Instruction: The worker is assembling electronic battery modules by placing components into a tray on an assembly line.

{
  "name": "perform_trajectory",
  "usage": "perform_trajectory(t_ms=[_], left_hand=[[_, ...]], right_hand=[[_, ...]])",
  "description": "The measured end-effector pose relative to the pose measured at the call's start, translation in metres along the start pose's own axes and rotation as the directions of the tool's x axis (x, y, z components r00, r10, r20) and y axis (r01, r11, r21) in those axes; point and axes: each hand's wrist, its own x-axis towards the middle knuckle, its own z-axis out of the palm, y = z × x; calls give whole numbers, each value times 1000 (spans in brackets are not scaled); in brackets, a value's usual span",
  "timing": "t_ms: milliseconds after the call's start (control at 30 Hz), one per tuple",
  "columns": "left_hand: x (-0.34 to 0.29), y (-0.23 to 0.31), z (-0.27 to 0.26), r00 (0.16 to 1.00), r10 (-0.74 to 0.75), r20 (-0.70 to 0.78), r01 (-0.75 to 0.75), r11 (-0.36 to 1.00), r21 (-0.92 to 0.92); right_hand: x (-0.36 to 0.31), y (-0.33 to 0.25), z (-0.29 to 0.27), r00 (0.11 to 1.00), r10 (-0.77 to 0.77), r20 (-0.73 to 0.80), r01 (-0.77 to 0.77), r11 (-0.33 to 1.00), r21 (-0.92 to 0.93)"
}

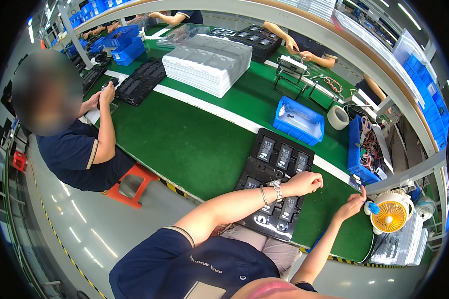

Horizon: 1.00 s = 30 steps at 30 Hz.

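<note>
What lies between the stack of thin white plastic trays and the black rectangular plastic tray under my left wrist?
In the head view, only green tabletop crossed by a long white stripe lies between the white stack and the black tray.

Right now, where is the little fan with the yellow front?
In the head view, the yellow-fronted fan is toward the right, just right of the person's right hand and below the blue bin of wires.
</note>
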Motion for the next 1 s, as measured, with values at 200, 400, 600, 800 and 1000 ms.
perform_trajectory(t_ms=[200, 400, 600, 800, 1000], left_hand=[[1, -1, 1, 1000, 29, -8, -29, 1000, -4], [-2, -6, 0, 1000, 7, -25, -7, 1000, -9], [0, 1, -1, 1000, 18, -6, -18, 1000, 6], [1, 0, 1, 1000, 15, 3, -15, 1000, -19], [-2, -1, -1, 1000, 14, -4, -14, 1000, -20]], right_hand=[[-3, 8, 11, 934, 171, 315, -147, 984, -101], [1, 8, 5, 758, 422, 498, -645, 602, 471], [9, 86, -23, 429, 586, 688, -695, -272, 665], [8, 73, -21, 463, 725, 509, -678, -81, 731], [5, 27, -11, 680, 714, 164, -612, 431, 663]])
